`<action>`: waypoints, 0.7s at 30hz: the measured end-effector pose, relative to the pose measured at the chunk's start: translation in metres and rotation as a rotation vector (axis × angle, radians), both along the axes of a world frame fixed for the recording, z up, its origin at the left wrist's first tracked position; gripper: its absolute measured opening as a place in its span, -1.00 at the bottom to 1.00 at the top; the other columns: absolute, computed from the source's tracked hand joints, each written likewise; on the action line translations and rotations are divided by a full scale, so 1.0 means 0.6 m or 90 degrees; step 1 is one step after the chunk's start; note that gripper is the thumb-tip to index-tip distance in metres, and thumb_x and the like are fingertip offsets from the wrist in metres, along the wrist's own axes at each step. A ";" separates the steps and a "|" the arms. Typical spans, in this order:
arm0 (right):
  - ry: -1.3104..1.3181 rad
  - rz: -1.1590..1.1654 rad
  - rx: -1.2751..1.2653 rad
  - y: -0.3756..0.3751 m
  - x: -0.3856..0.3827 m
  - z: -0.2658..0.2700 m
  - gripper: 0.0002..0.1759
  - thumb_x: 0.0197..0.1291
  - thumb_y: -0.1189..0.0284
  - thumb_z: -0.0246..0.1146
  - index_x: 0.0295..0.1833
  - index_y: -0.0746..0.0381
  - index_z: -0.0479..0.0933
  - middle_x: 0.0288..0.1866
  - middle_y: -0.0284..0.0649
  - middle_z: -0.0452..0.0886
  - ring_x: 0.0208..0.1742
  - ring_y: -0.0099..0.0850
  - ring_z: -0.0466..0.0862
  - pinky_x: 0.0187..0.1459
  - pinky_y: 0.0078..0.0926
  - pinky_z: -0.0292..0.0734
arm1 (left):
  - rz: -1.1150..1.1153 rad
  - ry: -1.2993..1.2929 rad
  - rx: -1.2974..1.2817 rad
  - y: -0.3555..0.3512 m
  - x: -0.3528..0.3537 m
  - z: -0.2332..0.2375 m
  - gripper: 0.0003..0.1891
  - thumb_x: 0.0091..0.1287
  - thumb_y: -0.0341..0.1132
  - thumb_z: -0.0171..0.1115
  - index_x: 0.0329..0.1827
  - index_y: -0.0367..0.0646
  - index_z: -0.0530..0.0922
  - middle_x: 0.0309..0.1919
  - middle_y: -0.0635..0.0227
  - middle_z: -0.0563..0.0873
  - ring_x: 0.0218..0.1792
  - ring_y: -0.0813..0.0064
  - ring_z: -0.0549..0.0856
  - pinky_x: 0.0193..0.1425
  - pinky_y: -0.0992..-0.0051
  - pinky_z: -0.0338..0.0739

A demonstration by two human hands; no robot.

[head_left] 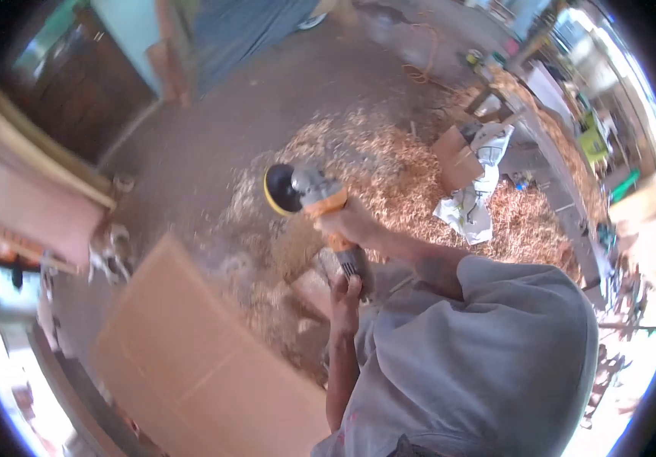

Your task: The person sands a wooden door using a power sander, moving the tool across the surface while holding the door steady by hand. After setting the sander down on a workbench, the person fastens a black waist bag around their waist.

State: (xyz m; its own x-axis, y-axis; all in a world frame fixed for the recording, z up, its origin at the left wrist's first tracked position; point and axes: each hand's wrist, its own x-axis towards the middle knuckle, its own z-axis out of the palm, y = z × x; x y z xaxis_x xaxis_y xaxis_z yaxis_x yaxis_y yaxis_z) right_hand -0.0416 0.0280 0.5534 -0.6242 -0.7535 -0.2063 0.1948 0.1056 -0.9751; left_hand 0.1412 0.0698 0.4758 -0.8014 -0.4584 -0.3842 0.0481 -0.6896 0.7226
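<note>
An orange and grey angle grinder (326, 199) with a round black, yellow-rimmed disc (282, 189) is held in front of my body. My right hand (348, 221) wraps around its orange body just behind the metal head. Lower down, my left hand (345, 292) grips the dark rear end of the same tool. The disc faces left and touches nothing that I can see. Whether it is spinning cannot be told. A wooden-looking block (316, 293) lies below, left of my left hand and partly hidden.
Wood shavings (389, 171) cover much of the floor. A large brown board (198, 358) stands at lower left. A white sack (471, 213) and a brown piece (457, 158) lie to the right, beside a long bench (553, 152). An orange cord (423, 57) runs across the floor at the back.
</note>
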 end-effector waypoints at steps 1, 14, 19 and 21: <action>0.069 -0.003 0.002 0.020 -0.037 -0.003 -0.71 0.04 0.49 0.39 -0.08 0.30 0.63 -0.30 -0.28 0.66 -0.37 -0.56 0.64 -0.40 -0.48 0.54 | -0.012 -0.009 0.005 0.006 -0.049 0.008 -0.67 0.55 -0.11 0.12 0.07 -0.24 0.55 -0.22 0.47 0.61 -0.22 0.63 0.57 -0.12 0.51 0.51; -0.370 -0.558 -0.022 0.551 -0.462 -0.107 -0.75 0.13 0.48 0.30 -0.06 0.29 0.55 -0.39 -0.37 0.58 -0.41 -0.54 0.57 -0.44 -0.45 0.51 | -0.801 -0.072 0.017 0.212 -0.527 -0.049 -0.60 0.51 -0.17 0.23 0.23 -0.26 0.46 -0.31 0.42 0.65 -0.31 0.65 0.59 -0.24 0.57 0.50; -0.384 -0.771 -0.141 0.679 -0.464 -0.030 -0.66 0.09 0.33 0.29 -0.08 0.30 0.47 -0.40 -0.24 0.56 -0.49 -0.42 0.60 -0.42 -0.43 0.60 | -0.872 -0.011 -0.096 0.290 -0.650 0.045 -0.54 0.46 -0.13 0.30 0.27 -0.21 0.47 -0.29 0.43 0.67 -0.30 0.51 0.65 -0.20 0.46 0.56; -0.338 -0.832 -0.205 0.727 -0.443 -0.032 -0.63 0.06 0.28 0.25 -0.11 0.33 0.49 -0.39 -0.20 0.58 -0.46 -0.36 0.65 -0.36 -0.39 0.67 | -1.100 0.152 -0.326 0.281 -0.691 0.035 -0.44 0.43 -0.07 0.31 0.36 -0.26 0.48 0.07 0.14 0.72 0.05 0.29 0.69 0.11 0.32 0.59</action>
State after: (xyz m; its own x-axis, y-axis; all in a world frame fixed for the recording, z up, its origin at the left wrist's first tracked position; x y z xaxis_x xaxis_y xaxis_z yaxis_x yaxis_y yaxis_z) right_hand -0.3071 0.4640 0.5342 -0.7950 0.2271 -0.5625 0.3181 -0.6336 -0.7053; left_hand -0.2732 0.2382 0.4966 -0.4619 0.8323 -0.3066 -0.2785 0.1921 0.9410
